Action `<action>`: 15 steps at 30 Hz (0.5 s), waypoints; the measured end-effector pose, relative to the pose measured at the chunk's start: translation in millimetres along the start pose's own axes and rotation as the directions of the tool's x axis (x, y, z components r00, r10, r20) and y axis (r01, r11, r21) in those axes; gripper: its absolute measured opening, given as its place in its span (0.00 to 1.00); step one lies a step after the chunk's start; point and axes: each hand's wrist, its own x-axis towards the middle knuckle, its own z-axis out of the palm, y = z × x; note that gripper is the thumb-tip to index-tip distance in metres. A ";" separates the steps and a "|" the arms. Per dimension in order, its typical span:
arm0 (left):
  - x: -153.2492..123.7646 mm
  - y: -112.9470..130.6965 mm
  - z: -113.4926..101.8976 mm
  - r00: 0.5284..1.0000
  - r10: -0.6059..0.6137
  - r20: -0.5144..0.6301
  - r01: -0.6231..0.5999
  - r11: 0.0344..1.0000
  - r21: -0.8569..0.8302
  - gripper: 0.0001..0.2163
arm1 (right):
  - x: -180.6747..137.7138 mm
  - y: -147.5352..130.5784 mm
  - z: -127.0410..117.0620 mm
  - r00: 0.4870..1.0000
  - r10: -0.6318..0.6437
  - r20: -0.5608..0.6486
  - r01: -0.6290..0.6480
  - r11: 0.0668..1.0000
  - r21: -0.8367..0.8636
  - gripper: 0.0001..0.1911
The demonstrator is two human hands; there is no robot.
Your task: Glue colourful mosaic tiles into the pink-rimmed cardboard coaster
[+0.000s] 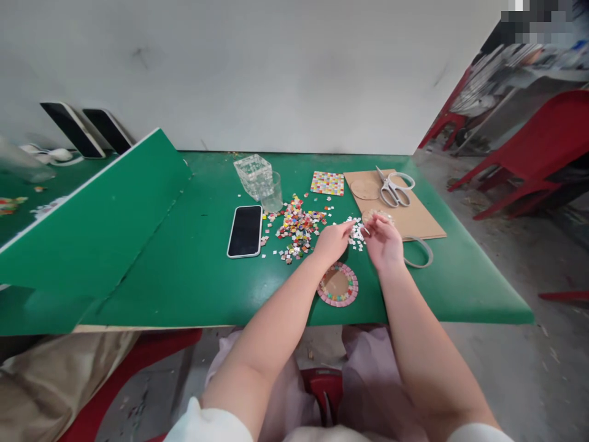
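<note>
My left hand (335,241) is closed, its fingertips pressed together at the left edge of a small heap of white tiles (356,240). What its fingers hold, if anything, is too small to make out. On the other side of that heap, my right hand (385,244) has its fingers curled in, with a tiny pale piece seeming to show at the tips. Partly hidden behind the right fingers is a clear round object (369,216). Below my hands lies a round cardboard coaster (336,284), ringed with pink tiles and an inner row of coloured ones.
A pile of mixed mosaic tiles (299,227) spreads beside a phone (245,231). Behind stand a clear cup (272,193) and a patterned clear box (254,175). A tiled square (327,183), cardboard (421,215), scissors (394,189) and a tape roll (426,253) lie around.
</note>
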 end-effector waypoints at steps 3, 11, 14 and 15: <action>-1.5 -2.0 1.6 0.998 0.066 0.025 -0.068 0.992 0.104 0.14 | -16.4 -9.4 -6.4 1.000 -0.003 0.018 0.002 0.999 0.036 0.15; -5.1 -0.2 -0.5 0.989 0.146 0.010 -0.143 0.945 0.295 0.10 | -119.7 -18.7 -41.0 0.948 0.183 0.260 -0.243 0.944 0.223 0.05; -7.5 4.8 -5.2 0.986 0.166 -0.018 -0.152 0.938 0.313 0.12 | -172.2 10.3 -51.1 0.721 0.470 0.509 -0.469 0.872 -0.140 0.11; -8.0 6.3 -8.1 0.985 0.170 -0.025 -0.154 0.936 0.316 0.13 | -186.8 23.4 -51.4 0.601 0.621 0.502 -0.504 0.783 -0.365 0.13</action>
